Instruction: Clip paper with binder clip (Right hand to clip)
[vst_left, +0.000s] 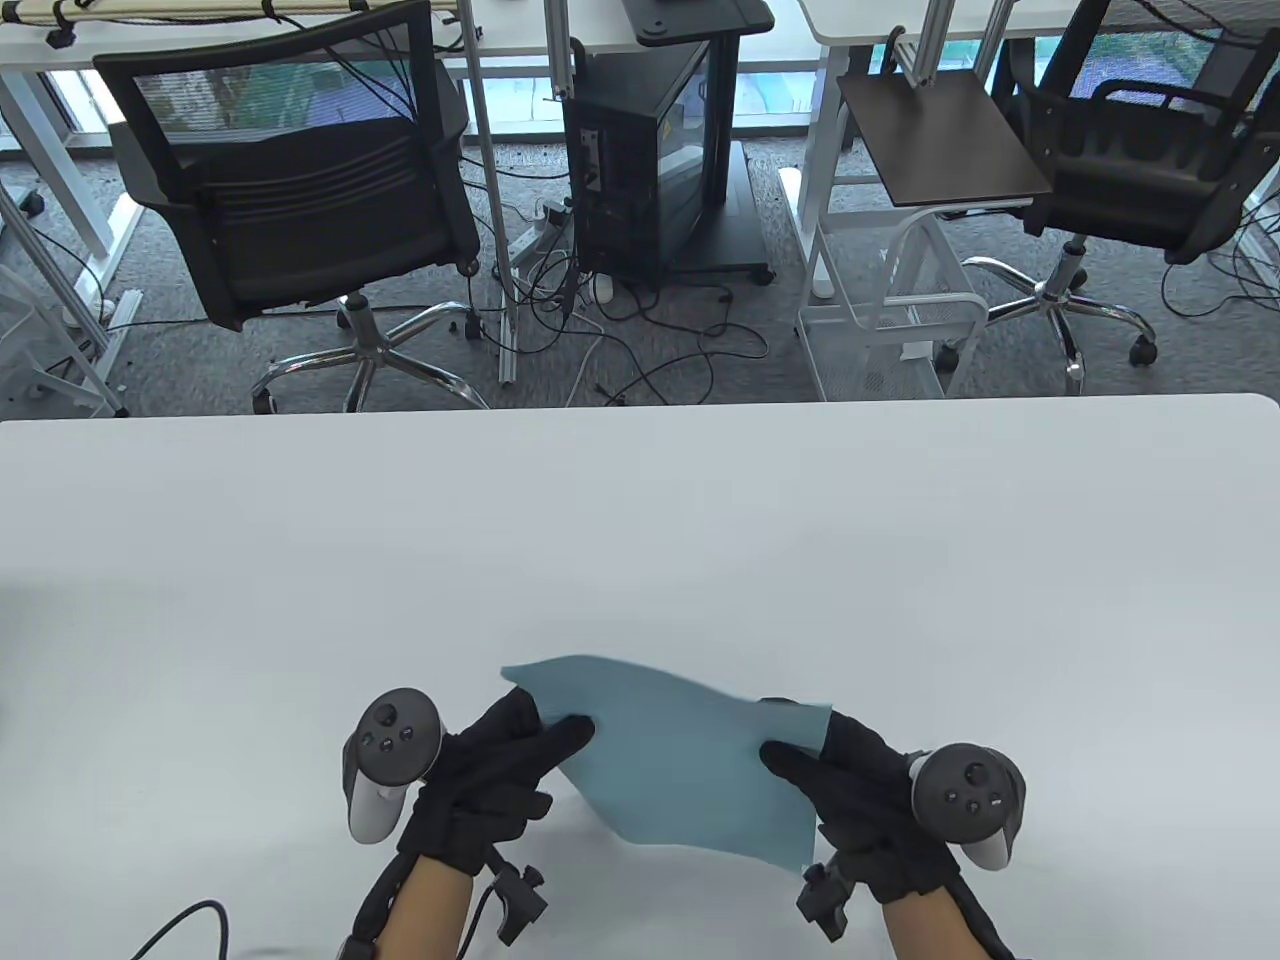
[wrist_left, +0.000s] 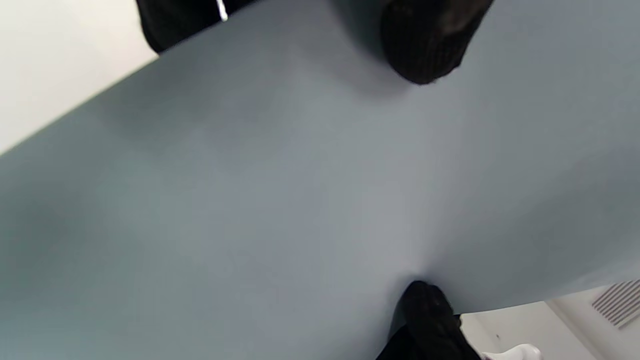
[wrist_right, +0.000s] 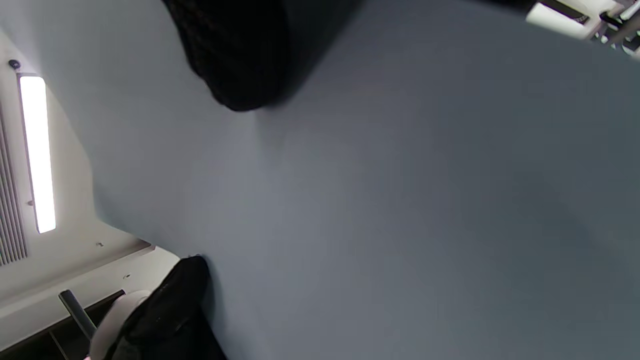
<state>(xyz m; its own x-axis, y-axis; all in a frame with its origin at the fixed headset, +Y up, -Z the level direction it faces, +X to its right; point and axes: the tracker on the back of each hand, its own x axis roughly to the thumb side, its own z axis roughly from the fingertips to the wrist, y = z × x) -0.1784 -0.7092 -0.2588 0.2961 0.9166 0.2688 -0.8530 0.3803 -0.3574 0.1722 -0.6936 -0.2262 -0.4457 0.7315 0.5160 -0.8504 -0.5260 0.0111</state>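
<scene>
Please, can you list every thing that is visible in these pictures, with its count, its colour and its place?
paper: one sheet, blue-grey, held above the near edge of the table, between both hands
table: one, white, filling the lower half of the table view
office chairs: two, black, on the floor behind the table, far left and far right
computer tower: one, black, on the floor between the chairs
binder clip: none visible in any view
left hand: black glove, grips the paper's left edge
right hand: black glove, grips the paper's right edge
</scene>
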